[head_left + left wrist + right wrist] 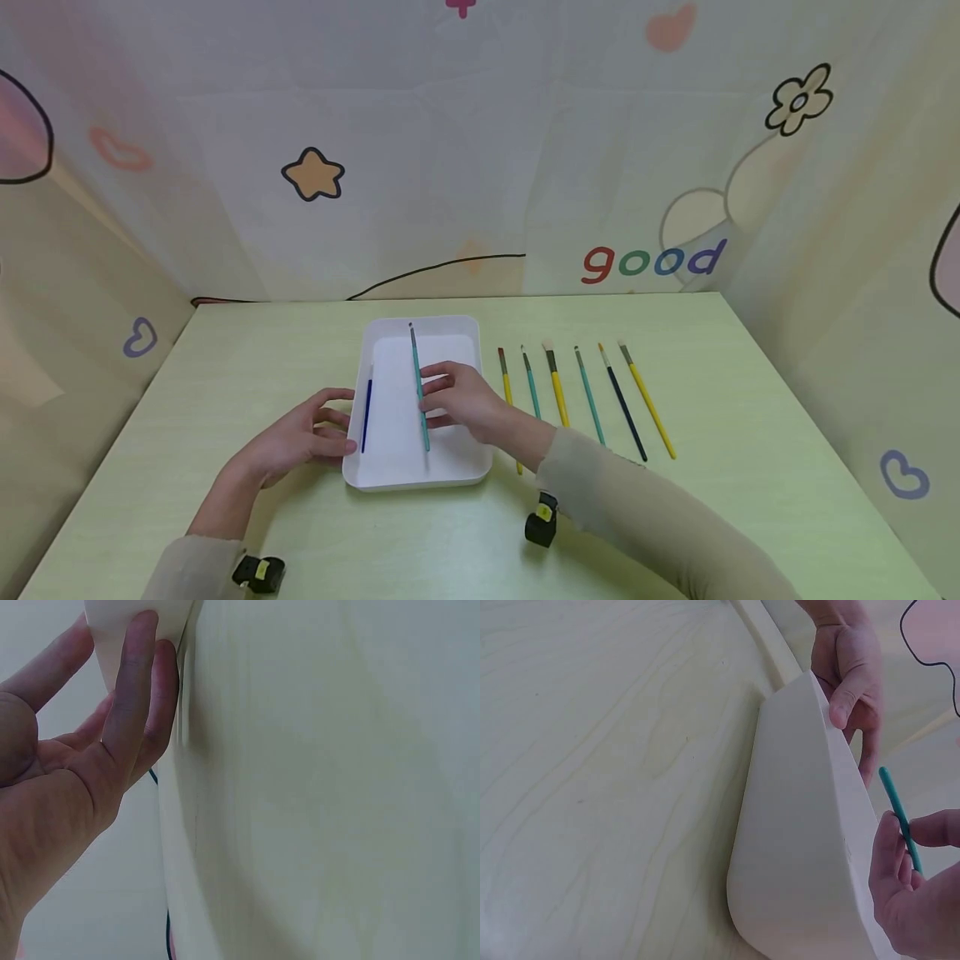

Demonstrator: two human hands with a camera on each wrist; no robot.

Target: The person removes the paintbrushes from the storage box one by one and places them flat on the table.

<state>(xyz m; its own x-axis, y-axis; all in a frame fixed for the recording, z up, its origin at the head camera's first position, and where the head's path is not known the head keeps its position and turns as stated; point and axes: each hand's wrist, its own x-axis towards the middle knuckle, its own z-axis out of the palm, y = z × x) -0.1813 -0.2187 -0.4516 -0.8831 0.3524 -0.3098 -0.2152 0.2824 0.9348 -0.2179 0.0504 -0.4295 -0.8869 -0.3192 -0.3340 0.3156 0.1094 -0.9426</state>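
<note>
My right hand (468, 400) pinches a teal paintbrush (416, 367) over the white tray (457, 471), its bristle end pointing away from me. In the right wrist view the teal handle (892, 791) runs between thumb and fingers. Whether the brush touches the tray floor I cannot tell. At the tray's left side, my left hand (303, 437) rests its fingertips and thumb against the outer wall, fingers extended. That contact also appears in the left wrist view, with the fingers (127, 697) on the white wall (112, 645). Inside the tray, a dark blue paintbrush (367, 417) lies along the left.
Right of the tray, several paintbrushes lie in a row on the light wooden table (735, 517), among them a yellow one (648, 400), a dark one (624, 404) and a teal one (589, 394). My right forearm crosses over their near ends. A printed curtain (450, 167) encloses the table.
</note>
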